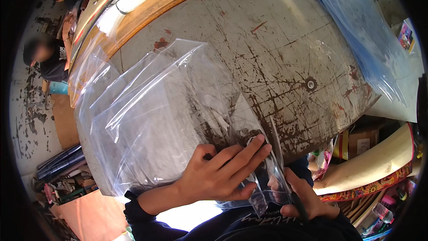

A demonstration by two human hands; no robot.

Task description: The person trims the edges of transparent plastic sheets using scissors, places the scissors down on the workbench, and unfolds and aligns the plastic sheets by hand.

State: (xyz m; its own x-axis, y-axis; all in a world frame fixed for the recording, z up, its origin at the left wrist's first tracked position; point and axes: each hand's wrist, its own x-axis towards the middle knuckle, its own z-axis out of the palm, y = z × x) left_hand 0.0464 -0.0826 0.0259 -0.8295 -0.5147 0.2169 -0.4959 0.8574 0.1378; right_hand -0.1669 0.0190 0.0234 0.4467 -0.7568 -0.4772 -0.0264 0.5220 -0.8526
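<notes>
A clear plastic sheet, folded and creased in layers, lies over the left half of the worn grey table. My left hand rests on its near right part at the table's front edge, fingers stretched out and apart, pressing on the plastic. Just to the right, my right hand is closed round the dark handle of scissors. Their long narrow blades point away from me, along the edge of the plastic. Part of the plastic hangs over the front edge between my hands, and the fingers behind it show only partly.
The table top is scratched, with a round bolt. Bluish plastic sheets lie along its right side. A wooden board with tied clear strips borders the far side. Another person is at far left. A cream roll lies lower right.
</notes>
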